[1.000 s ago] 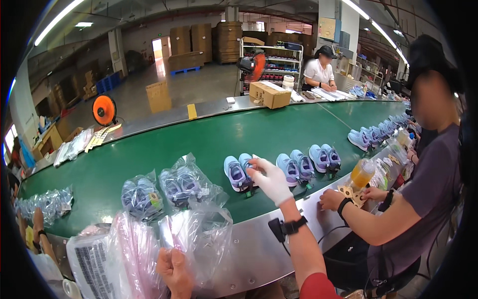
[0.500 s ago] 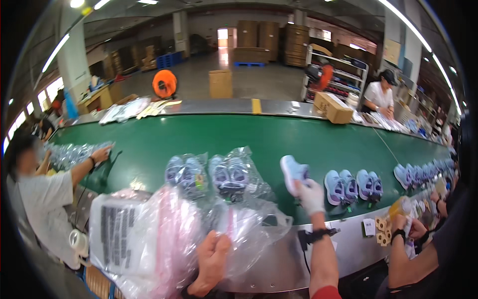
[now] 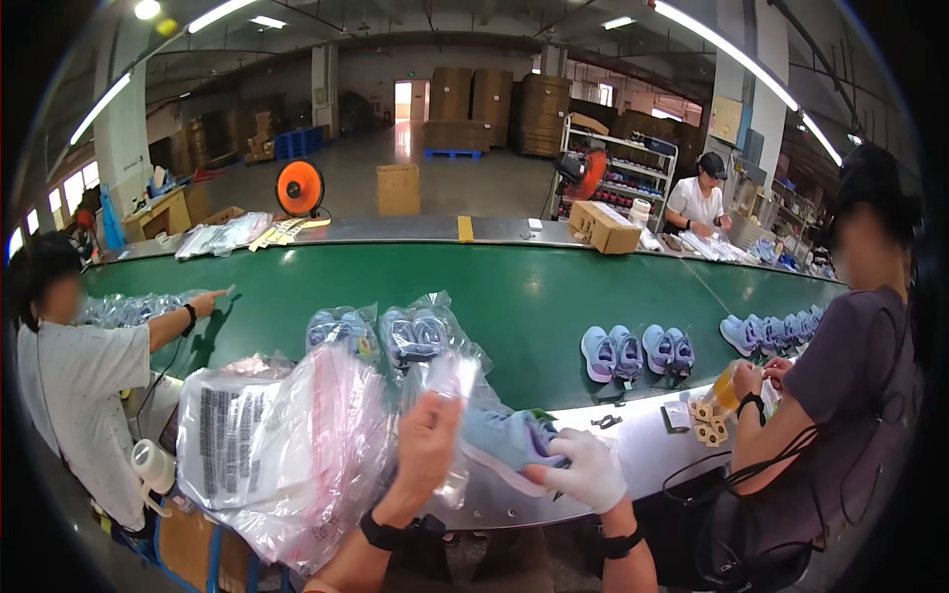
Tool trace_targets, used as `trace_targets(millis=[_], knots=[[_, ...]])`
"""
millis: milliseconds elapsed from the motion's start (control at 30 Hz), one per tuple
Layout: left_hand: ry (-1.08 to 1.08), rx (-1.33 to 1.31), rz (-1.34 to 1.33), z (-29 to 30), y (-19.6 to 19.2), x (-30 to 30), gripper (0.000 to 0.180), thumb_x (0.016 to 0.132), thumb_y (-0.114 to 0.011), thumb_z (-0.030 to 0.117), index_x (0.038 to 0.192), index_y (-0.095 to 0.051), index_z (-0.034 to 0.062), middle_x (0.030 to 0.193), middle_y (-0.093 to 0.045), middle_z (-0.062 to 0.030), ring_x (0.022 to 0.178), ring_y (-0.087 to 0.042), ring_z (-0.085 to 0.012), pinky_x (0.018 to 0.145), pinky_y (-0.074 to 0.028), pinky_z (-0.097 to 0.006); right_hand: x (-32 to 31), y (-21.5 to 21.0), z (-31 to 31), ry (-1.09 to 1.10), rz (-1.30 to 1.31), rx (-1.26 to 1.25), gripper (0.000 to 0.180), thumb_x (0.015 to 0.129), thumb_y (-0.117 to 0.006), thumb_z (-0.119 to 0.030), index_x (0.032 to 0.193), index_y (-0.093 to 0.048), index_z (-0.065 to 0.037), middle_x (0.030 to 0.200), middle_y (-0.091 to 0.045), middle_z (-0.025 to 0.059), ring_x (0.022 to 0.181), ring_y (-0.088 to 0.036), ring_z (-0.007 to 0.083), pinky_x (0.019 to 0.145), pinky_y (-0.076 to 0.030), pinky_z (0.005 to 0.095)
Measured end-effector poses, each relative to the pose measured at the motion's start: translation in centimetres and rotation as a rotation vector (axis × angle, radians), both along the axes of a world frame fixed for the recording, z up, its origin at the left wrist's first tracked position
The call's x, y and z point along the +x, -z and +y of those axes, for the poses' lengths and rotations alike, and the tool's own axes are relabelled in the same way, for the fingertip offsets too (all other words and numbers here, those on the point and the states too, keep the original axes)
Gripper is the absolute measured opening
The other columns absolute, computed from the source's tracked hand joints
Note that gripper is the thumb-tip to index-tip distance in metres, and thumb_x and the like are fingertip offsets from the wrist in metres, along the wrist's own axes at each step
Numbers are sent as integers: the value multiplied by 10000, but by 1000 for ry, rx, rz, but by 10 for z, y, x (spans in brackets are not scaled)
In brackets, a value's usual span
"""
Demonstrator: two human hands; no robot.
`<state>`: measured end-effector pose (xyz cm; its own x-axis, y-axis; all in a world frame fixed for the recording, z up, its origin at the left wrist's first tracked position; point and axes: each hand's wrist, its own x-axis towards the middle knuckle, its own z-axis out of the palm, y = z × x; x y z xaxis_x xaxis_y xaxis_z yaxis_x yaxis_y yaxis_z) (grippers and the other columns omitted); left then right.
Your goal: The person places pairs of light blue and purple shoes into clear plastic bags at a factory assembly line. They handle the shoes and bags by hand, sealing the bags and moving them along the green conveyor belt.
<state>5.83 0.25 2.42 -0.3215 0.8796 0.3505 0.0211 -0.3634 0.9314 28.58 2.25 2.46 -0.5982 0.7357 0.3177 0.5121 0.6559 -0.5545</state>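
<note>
A: Where's the blue shoe [image 3: 506, 447]?
B: At ten o'clock from the middle of the gloved right hand [image 3: 590, 472], touching it. The fingers and thumb are clamped round its heel end, and its toe points towards ten.
A: And the bare left hand [image 3: 425, 453]?
B: Fingers curled closed on a clear plastic bag [image 3: 455, 376], which rises at one o'clock from that fist. The shoe is at three o'clock from it, just beside.
A: Is the toe inside the bag?
B: I can't tell; the plastic blurs there.
A: What else is around?
B: From the left hand, a stack of plastic packaging [image 3: 237, 425] at nine, and two bagged pairs [image 3: 415, 334] at eleven and twelve. From the right hand, two unbagged pairs [image 3: 597, 352] on the green belt [image 3: 524, 282], at twelve and one.
</note>
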Motion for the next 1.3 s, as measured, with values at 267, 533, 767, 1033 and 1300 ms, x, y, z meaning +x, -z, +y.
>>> trace_targets(millis=[267, 533, 767, 1033, 1300], knots=[[171, 218, 549, 33, -37, 54, 196, 906, -538, 183, 848, -520, -4, 666, -514, -199, 555, -503, -268, 504, -405, -374, -62, 5, -23, -1, -480, 530, 467, 679, -707, -396, 1032, -620, -103, 965, -617, 82, 984, -553, 273, 846, -395, 448], [739, 182, 976, -25, 1, 95, 132, 817, -526, 89, 930, -549, 27, 669, -578, -217, 639, -580, -423, 550, -438, -504, -24, 78, 8, 0, -130, 121, 415, 742, -642, -397, 1036, -632, -105, 1050, -596, 112, 996, -552, 282, 886, -386, 424], [347, 49, 686, -34, 13, 47, 191, 903, -555, 194, 839, -567, 14, 642, -568, -194, 576, -586, -321, 527, -454, -368, -56, 111, 2, 116, 96, 79, 296, 774, -616, -353, 929, -663, -105, 977, -613, 84, 964, -566, 293, 843, -388, 452], [362, 286, 715, -61, 34, 70, 99, 865, -485, 41, 860, -583, 40, 663, -564, -173, 647, -607, -349, 562, -453, -426, -39, 61, 5, 87, -10, -182, 266, 821, -576, -311, 952, -642, -89, 872, -627, 113, 903, -579, 318, 766, -454, 436], [402, -121, 496, -19, -19, 73, 172, 878, -590, 137, 796, -545, -8, 607, -491, -27, 609, -441, -54, 506, -357, -241, -55, 64, 53, 216, -77, 120, 338, 816, -569, -357, 967, -620, -59, 884, -604, 155, 889, -577, 320, 746, -455, 427]])
